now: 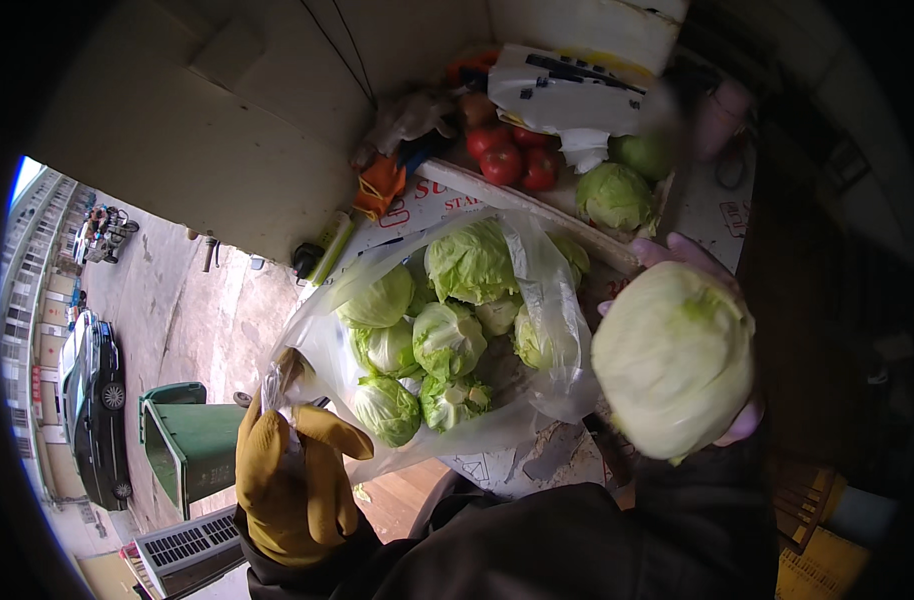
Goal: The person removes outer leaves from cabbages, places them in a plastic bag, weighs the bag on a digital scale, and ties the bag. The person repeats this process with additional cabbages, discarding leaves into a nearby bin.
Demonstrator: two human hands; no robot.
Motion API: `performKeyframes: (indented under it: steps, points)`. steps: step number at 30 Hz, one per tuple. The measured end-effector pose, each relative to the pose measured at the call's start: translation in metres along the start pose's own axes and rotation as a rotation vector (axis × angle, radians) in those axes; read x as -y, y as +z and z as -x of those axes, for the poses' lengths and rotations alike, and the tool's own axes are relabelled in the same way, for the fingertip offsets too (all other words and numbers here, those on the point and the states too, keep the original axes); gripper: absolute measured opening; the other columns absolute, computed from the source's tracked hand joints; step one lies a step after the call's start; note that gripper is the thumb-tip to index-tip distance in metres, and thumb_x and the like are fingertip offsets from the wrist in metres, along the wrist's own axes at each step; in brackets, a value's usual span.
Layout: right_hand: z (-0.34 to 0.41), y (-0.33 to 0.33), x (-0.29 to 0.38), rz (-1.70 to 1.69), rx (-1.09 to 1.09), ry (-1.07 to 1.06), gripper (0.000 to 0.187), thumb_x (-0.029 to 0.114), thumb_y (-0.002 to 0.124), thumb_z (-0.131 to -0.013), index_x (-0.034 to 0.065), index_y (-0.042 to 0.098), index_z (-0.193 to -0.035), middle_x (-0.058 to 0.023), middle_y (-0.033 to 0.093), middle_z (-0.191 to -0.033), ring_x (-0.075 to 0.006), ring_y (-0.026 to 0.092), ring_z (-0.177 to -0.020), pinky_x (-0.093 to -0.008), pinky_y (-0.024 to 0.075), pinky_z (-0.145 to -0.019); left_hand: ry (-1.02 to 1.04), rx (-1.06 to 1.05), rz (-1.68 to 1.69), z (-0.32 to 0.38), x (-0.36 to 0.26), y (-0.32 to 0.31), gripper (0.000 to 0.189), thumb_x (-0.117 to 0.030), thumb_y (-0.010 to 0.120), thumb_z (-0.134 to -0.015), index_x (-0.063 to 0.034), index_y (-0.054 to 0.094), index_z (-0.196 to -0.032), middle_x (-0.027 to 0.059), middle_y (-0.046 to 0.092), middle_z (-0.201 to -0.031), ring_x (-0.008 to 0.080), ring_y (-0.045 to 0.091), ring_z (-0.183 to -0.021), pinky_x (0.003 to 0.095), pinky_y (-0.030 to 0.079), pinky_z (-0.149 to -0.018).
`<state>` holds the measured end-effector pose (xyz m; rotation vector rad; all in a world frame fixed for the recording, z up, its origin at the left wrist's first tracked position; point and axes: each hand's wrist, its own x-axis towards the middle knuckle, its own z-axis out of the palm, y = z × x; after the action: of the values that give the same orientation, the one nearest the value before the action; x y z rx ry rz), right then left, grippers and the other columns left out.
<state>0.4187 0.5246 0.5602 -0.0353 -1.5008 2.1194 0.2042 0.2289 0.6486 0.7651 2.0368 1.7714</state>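
My left hand (299,472), in a yellow-brown glove, is closed on the gathered edge of a clear plastic bag (562,300). The bag lies spread wide before me, with several heads of iceberg lettuce (448,341) inside. At the right, my right hand (689,251), in a thin pinkish glove, holds a large pale lettuce head (674,360) beside the bag. That head hides most of the palm; fingers show above and below it.
Behind the bag, a white foam tray (528,214) holds tomatoes (502,163) and more lettuce (614,196). A yellow-green power strip (331,247) and an orange glove (378,187) lie at the back left. A green wheeled bin (201,450) stands outside at left; a yellow crate (821,562) is at lower right.
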Motion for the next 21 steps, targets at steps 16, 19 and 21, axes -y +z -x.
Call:
performKeyframes:
  steps: [16,19,21]
  points:
    - [0.027,0.012,-0.081,1.297,-0.316,0.417,0.092,0.01,0.077,-0.082,0.0057,0.022,-0.156,-0.0264,0.057,-0.135,-0.0432,0.059,-0.118,-0.0428,0.0479,-0.104,-0.428,0.123,1.251,-0.023,0.031,-0.057,0.045,-0.026,0.03,-0.107,0.0046,0.053,-0.13,0.0311,0.063,-0.095,0.0078,0.035,-0.035,0.0195,0.033,-0.031]
    - [0.043,-0.009,-0.079,0.647,-0.699,0.88,0.011,0.005,0.052,-0.099,0.0001,0.061,-0.096,-0.0049,0.062,-0.085,-0.0102,0.062,-0.081,-0.0266,0.0524,-0.078,-0.396,0.223,1.054,-0.024,0.023,-0.064,0.04,-0.019,0.045,-0.106,-0.0053,0.045,-0.143,0.0258,0.067,-0.094,0.0057,0.036,-0.033,0.019,0.028,-0.03]
    - [0.051,-0.016,-0.071,0.801,-0.659,0.376,0.012,0.006,0.052,-0.1,0.0007,0.062,-0.099,-0.0039,0.064,-0.087,-0.0114,0.061,-0.082,-0.0276,0.0522,-0.077,-0.429,0.274,1.061,-0.019,0.025,-0.078,0.04,-0.019,0.049,-0.105,-0.0031,0.047,-0.141,0.0216,0.069,-0.09,0.0067,0.038,-0.031,0.0194,0.026,-0.03]
